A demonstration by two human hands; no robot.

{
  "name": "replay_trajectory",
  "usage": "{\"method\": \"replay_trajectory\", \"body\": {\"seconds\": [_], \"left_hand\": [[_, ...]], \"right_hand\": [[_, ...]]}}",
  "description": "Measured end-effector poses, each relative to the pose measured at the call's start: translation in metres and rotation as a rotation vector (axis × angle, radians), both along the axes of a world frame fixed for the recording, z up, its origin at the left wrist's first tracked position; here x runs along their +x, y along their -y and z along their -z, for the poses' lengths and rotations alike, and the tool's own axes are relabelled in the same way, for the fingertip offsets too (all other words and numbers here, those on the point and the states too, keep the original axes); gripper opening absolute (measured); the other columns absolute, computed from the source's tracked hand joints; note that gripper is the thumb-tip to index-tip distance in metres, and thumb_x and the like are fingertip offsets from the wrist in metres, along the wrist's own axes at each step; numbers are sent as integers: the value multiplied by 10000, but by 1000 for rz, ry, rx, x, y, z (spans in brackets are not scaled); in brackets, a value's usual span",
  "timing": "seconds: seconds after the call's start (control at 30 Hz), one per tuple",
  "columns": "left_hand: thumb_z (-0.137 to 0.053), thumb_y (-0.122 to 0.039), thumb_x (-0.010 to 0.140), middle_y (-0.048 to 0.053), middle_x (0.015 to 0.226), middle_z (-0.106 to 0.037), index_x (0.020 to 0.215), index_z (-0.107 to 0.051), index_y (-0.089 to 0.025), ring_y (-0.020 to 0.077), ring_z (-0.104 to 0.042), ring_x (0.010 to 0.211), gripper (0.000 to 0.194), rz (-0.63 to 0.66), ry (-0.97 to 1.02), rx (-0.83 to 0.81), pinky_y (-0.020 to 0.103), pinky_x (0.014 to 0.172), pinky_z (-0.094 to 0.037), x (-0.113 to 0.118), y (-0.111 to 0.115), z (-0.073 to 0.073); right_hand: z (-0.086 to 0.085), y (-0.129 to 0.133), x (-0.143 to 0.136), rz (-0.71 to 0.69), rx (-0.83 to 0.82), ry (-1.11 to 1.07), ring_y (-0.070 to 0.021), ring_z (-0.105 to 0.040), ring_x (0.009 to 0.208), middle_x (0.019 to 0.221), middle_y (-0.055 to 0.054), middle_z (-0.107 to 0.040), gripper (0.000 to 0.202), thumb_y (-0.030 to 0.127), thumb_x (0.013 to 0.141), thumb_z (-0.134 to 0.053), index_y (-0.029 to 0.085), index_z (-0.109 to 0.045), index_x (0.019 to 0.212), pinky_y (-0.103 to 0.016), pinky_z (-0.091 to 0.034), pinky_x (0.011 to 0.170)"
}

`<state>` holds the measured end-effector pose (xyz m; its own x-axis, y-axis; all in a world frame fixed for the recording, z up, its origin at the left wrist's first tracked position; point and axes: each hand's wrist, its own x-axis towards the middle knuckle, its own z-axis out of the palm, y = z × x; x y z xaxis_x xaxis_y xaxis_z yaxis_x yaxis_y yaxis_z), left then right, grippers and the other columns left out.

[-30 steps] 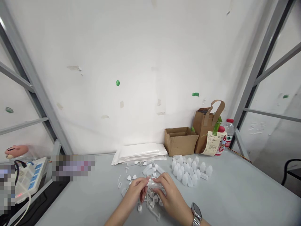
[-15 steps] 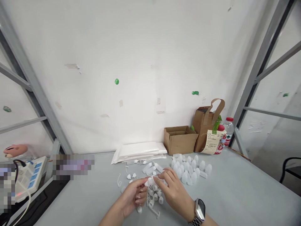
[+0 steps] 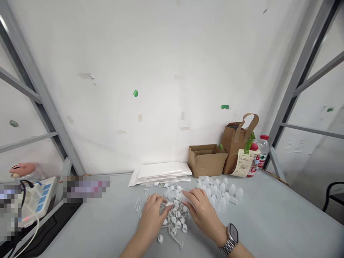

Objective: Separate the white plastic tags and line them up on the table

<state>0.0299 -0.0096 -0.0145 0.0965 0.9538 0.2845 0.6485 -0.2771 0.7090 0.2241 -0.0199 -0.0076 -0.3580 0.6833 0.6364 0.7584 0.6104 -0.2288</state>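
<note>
My left hand is at the left side of a heap of small white plastic caps with cords. Its thumb and fingertips close around a small white piece. On the heap's far right side, my right hand has its thumb and fingers around a translucent plastic tube; the fingers partly hide it. A watch is on the right wrist. Just beyond that hand stand several translucent bulb-shaped pieces. One loose white cap lies near the front of the heap.
Behind the heap lies a stack of flat white packages. An open cardboard box, a brown paper bag and a red-capped bottle stand by the wall. A power strip with cables is at the left.
My hands have moved apart from the small white piece they both held. The left has turned palm down over the heap, and the right has shifted to the translucent tube.
</note>
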Motion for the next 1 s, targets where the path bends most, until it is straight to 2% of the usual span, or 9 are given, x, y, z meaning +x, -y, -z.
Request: {"method": "replay_trajectory", "body": {"seconds": [0.1,0.2,0.33,0.47,0.67,1.0], "left_hand": [[-530,-480,739,53,941,-598,910,-635,-246,244,-499,954,308,82,112,-32,364,848,-376,2,2,-2],[-416,-484,806,57,857,-624,863,-652,-210,222,-549,863,366,123,278,-82,323,771,-418,4,0,-5],[-426,-506,778,30,657,-599,639,-628,-182,199,-562,678,406,-10,298,-113,291,667,-423,1,-4,-3],[-385,-511,794,-1,584,-546,582,-573,-197,170,-514,581,423,-136,226,-66,268,602,-394,-2,-6,-2],[-351,-515,801,-17,561,-493,553,-500,-202,156,-469,545,426,-172,216,-17,258,572,-363,2,-6,4],[-374,-537,797,-15,580,-502,569,-522,-197,154,-486,575,435,-199,340,39,252,582,-383,7,-3,4]], "right_hand": [[3,3,-6,-30,-52,17,-205,-514,802,849,-63,-570,236,169,865,-444,181,-514,1090,-395,-433,754],[5,9,-13,-87,-107,35,-207,-514,814,867,-63,-582,238,155,850,-467,183,-519,1081,-399,-423,786],[3,16,-20,-160,-204,34,-206,-511,832,902,-64,-563,365,123,823,-485,214,-472,1176,-357,-443,766],[-3,19,-20,-157,-283,21,-209,-497,855,917,-67,-534,402,74,794,-489,224,-479,1167,-343,-441,765],[-12,17,-16,-96,-281,75,-217,-469,862,901,-67,-523,359,33,787,-450,207,-515,1094,-374,-401,808],[-24,20,-10,-146,-333,73,-204,-486,879,914,-62,-544,308,105,808,-468,196,-518,1098,-377,-356,875]]}}
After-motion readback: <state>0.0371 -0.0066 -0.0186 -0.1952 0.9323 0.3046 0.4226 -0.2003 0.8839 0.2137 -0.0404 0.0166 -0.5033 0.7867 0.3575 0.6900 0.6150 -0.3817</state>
